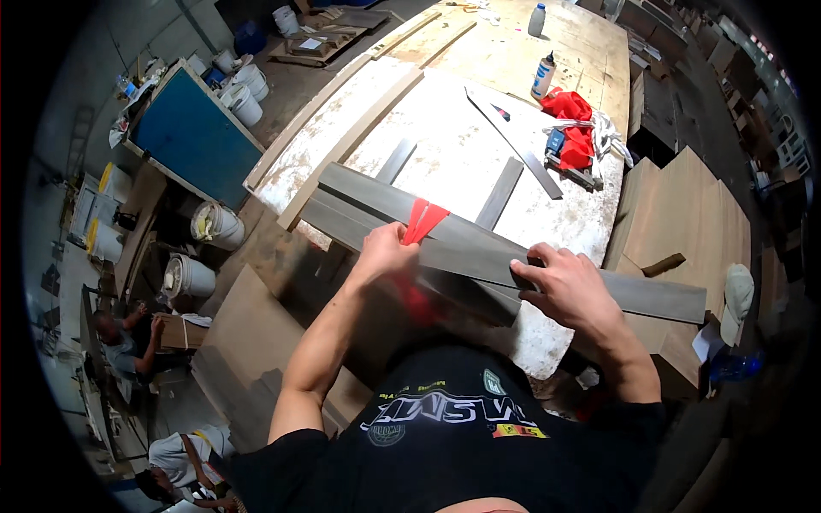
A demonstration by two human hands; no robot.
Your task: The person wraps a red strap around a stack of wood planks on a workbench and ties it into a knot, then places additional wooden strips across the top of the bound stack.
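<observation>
Several long grey wooden boards [368,192] lie stacked crosswise in front of me, near the edge of the worktable [462,141]. A red strip [428,221] that looks like cloth loops over them. My left hand [385,255] is closed on this strip at the near side of the boards; its loose end hangs blurred below. Farther right, my right hand [564,286] grips the boards' edge, thumb and fingers bent over the wood. One board runs on past it to the right. Two grey cross strips [500,192] on the table reach toward the stack.
Beyond the boards are a thin dark strip [516,144], a glue bottle [543,77], a red cloth [571,109] and a blue-and-black tool [556,139]. Wooden panels [684,205] stand right of the table. White buckets [215,224] line the left floor; two people are at lower left.
</observation>
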